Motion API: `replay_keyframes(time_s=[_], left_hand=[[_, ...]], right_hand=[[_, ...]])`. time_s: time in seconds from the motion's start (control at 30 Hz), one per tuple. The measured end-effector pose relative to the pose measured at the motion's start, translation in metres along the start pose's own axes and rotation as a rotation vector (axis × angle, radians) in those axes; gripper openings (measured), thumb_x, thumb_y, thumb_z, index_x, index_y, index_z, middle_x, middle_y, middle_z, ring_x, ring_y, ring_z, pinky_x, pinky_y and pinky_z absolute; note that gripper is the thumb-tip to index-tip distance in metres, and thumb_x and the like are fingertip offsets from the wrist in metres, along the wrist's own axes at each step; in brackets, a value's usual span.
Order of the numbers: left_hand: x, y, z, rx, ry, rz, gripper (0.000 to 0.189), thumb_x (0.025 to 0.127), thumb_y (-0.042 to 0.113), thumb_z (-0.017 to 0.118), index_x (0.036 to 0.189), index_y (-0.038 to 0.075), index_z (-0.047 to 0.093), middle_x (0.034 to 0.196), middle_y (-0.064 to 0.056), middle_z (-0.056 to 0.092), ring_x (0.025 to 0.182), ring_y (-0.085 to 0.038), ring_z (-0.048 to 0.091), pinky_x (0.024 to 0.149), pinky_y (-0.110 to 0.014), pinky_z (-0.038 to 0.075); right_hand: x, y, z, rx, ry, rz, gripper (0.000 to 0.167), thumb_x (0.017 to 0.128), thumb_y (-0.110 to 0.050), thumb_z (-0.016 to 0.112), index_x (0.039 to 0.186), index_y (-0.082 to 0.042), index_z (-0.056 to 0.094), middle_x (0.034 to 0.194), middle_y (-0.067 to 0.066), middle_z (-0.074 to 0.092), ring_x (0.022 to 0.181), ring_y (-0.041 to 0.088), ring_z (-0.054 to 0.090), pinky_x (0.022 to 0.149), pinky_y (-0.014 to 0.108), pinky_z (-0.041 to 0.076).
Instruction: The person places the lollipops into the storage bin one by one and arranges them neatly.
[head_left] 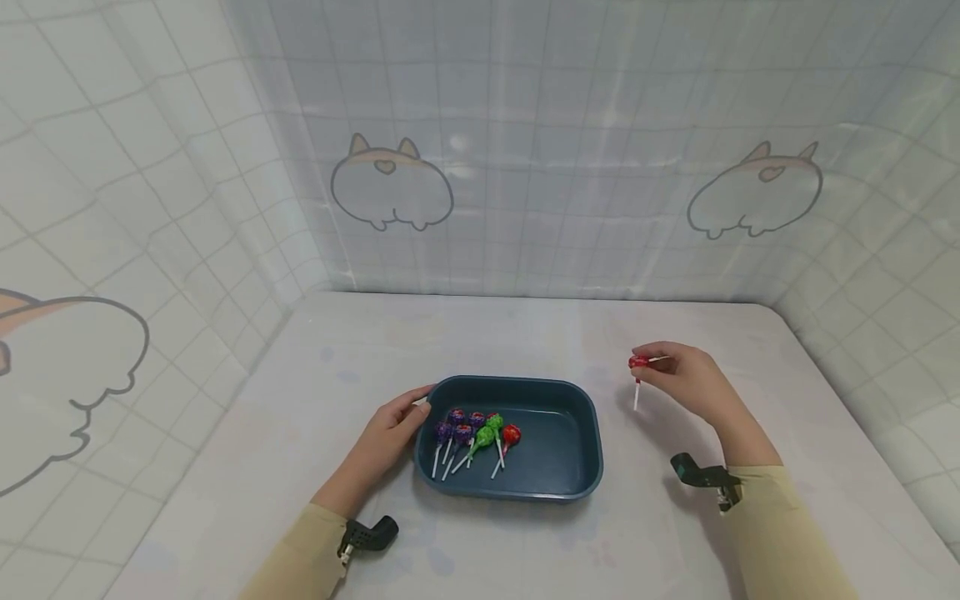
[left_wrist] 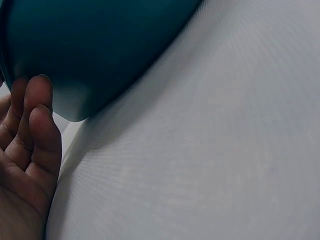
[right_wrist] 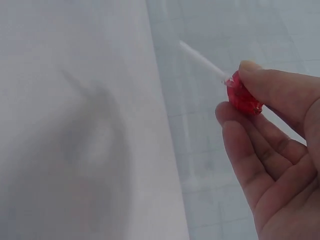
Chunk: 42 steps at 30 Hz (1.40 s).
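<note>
My right hand (head_left: 690, 379) is raised over the right side of the table, pinching a red lollipop (right_wrist: 244, 95) by its wrapped head between thumb and fingers. Its white stick points down in the head view, and a second pale, stick-like streak shows between the fingers. On the left, my left hand (head_left: 393, 425) holds the edge of a dark blue tray (head_left: 558, 479), its fingers (left_wrist: 45, 130) against the outer wall. Inside the tray's left half lie several purple lollipops (head_left: 463, 432), green lollipops (head_left: 484, 436) and a red lollipop (head_left: 512, 434), sticks toward me.
A white table (head_left: 480, 337) bears the tray. Grid-patterned white sheeting (head_left: 562, 167) with cartoon animal prints stands behind it and along both sides. Each forearm wears a small black wrist camera (head_left: 371, 533). The tray's right half shows bare floor.
</note>
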<state>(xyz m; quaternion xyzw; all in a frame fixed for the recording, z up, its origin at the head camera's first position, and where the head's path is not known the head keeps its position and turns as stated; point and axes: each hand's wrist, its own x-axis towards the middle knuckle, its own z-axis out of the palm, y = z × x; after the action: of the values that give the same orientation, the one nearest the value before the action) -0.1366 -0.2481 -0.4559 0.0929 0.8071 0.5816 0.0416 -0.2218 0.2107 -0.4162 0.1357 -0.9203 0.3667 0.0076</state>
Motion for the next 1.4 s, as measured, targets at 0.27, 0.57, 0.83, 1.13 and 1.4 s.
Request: replay_keyframes(time_s=[0.27,0.57,0.83,1.13,1.4], left_hand=[[0.000,0.000,-0.002,0.010,0.009,-0.002,0.040,0.105,0.026,0.051,0.142,0.011,0.052,0.098,-0.018,0.068,0.077,-0.023,0.062,0.067,-0.032,0.052],[-0.001,0.001,-0.003,0.020,0.012,-0.014,0.040,0.105,0.027,0.052,0.142,0.012,0.053,0.096,-0.016,0.068,0.076,-0.020,0.061,0.068,-0.034,0.051],[-0.001,0.005,-0.003,0.000,0.015,-0.015,0.040,0.105,0.025,0.052,0.142,0.010,0.052,0.099,-0.016,0.068,0.076,-0.021,0.062,0.067,-0.034,0.052],[-0.002,0.007,-0.002,0.023,0.000,-0.011,0.040,0.105,0.025,0.052,0.142,0.008,0.053,0.098,-0.016,0.069,0.079,-0.020,0.063,0.071,-0.036,0.052],[0.006,-0.019,0.001,0.017,0.031,-0.030,0.041,0.105,0.026,0.051,0.143,0.011,0.052,0.099,-0.014,0.069,0.082,-0.026,0.063,0.070,-0.030,0.050]], right_hand=[[-0.003,-0.017,-0.003,0.060,-0.012,-0.036,0.045,0.089,-0.033,0.076,0.127,-0.011,0.065,0.109,0.003,0.071,0.101,0.022,0.068,0.087,0.045,0.052],[-0.004,-0.031,0.001,0.102,-0.062,-0.053,0.045,0.089,-0.035,0.076,0.127,-0.012,0.066,0.112,0.004,0.069,0.102,0.023,0.067,0.085,0.044,0.053],[-0.004,-0.043,0.016,0.101,-0.095,-0.134,0.040,0.087,-0.032,0.078,0.123,-0.016,0.069,0.107,-0.003,0.069,0.097,0.017,0.066,0.083,0.036,0.054],[-0.004,-0.052,0.041,0.049,-0.153,-0.223,0.041,0.086,-0.033,0.079,0.122,-0.015,0.071,0.105,-0.009,0.068,0.091,0.010,0.065,0.079,0.029,0.055],[0.007,-0.072,0.050,0.014,-0.268,-0.296,0.034,0.088,-0.023,0.078,0.119,-0.011,0.071,0.100,-0.007,0.070,0.088,0.007,0.067,0.075,0.028,0.055]])
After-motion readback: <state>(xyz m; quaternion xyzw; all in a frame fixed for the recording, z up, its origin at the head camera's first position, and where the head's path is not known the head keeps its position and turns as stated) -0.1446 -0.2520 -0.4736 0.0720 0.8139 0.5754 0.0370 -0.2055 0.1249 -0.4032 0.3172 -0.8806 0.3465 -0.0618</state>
